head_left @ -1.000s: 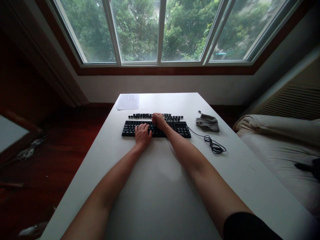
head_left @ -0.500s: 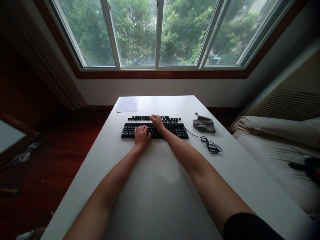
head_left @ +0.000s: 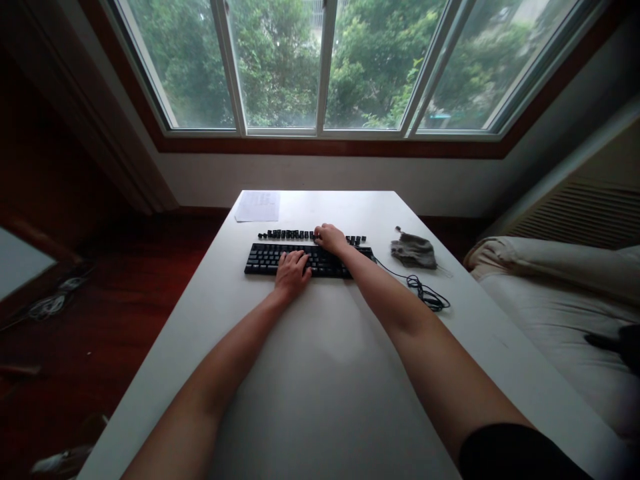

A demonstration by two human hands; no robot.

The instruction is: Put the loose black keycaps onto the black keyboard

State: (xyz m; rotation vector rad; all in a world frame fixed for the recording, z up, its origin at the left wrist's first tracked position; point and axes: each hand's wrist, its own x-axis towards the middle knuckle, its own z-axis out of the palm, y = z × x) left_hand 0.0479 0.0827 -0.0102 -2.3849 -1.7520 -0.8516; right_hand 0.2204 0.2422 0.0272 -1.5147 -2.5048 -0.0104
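Note:
A black keyboard (head_left: 263, 259) lies across the white table. My left hand (head_left: 292, 272) rests on its middle, fingers stretched forward and somewhat apart, gripping nothing. Behind the keyboard runs a row of loose black keycaps (head_left: 287, 235). Reaching over the keyboard, my right hand (head_left: 331, 239) is closed at this row, with its thumb and fingertips pinched at a keycap that is mostly hidden. The hand and forearm cover part of the row and the keyboard's right portion.
On the right of the white table (head_left: 300, 400) are a crumpled grey cloth pouch (head_left: 414, 251) and the keyboard's bundled black cable (head_left: 429, 295). A sheet of paper (head_left: 258, 206) lies at the far left corner. A couch (head_left: 540, 293) stands to the right, below a window (head_left: 320, 67).
My right hand has shifted right along the keycap row, and its fingers now point down at the row. My left hand stays on the keyboard. The view has shifted slightly.

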